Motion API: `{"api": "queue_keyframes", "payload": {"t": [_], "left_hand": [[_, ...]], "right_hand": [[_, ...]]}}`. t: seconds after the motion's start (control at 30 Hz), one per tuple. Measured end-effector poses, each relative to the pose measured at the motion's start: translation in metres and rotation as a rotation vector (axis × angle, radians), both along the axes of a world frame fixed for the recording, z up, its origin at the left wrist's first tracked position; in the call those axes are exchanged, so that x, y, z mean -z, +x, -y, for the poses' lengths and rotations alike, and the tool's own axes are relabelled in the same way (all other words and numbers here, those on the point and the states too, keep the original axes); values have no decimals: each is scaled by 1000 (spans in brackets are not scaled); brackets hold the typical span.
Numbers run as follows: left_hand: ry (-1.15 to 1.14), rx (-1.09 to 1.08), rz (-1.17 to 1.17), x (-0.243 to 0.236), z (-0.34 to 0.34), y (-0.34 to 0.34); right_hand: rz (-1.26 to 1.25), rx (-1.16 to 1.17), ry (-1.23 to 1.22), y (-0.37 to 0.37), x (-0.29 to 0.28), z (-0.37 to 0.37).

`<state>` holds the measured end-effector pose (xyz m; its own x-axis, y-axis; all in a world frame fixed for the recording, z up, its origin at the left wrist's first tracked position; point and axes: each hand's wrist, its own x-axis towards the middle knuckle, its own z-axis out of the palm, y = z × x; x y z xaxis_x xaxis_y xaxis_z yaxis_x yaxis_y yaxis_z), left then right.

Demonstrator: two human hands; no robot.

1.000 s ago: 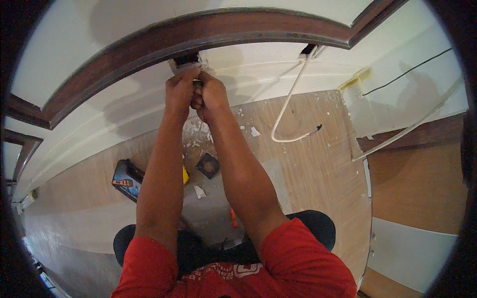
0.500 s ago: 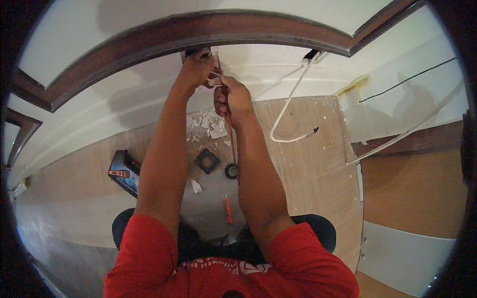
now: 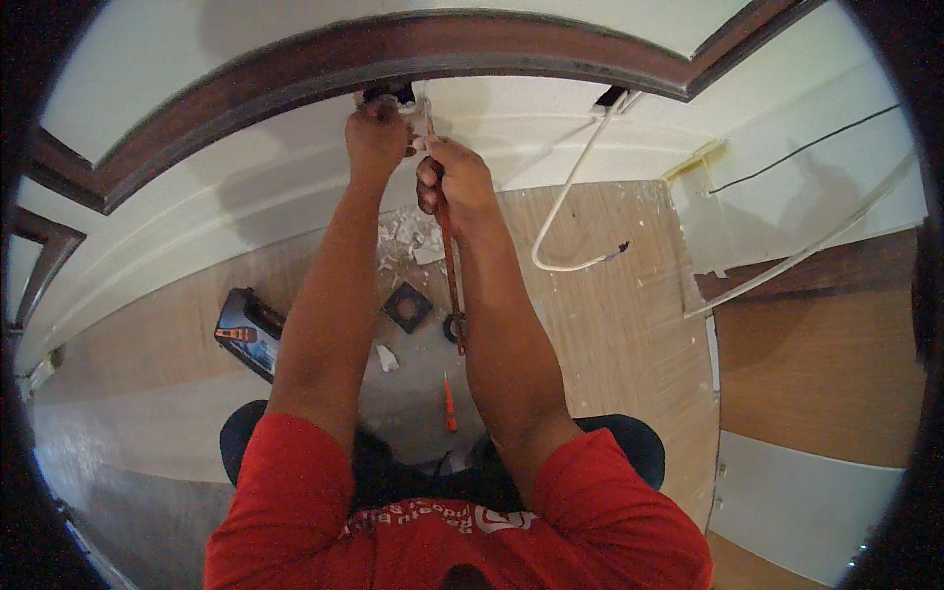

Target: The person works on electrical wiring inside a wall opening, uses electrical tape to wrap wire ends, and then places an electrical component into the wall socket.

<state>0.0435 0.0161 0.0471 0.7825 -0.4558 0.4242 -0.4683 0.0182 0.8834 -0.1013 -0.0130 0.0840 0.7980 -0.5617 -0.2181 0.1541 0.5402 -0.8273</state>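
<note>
My left hand [image 3: 377, 143] is at the lower edge of a dark rectangular hole [image 3: 405, 93] in the white wall. Its fingers are curled in, and whatever they pinch is hidden. Just to the right, my right hand [image 3: 460, 177] is closed round a long, thin reddish-brown bar-like tool [image 3: 453, 275]. The tool's near end runs back along my right forearm, and its far end points up at the wall beside the hole. The tool's exact kind does not show.
White plaster chips [image 3: 421, 241] litter the floor below. Behind them lie a black square frame [image 3: 407, 307], a black tape roll [image 3: 451, 328], an orange screwdriver [image 3: 449, 405] and a dark box [image 3: 246, 334]. A white cable [image 3: 575, 177] hangs from another wall hole. Dark wooden trim [image 3: 472, 54] runs overhead.
My left hand has shifted slightly left and lower, exposing more of the hole. The tool in my right hand has tilted a little, its near end now over the tape roll.
</note>
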Motion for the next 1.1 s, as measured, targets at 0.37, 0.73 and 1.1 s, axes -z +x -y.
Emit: {"api": "queue_keyframes", "payload": {"t": [0.37,0.73,1.1], "left_hand": [[-88,124,-741,-6,-39,-30],[79,310,-756,-32,-30,-32],[56,378,-336,11,-11,2]], "right_hand": [[-274,35,-313,35,27,-5],[56,183,398,34,6,-16],[141,232,144,66,53,-7]]}}
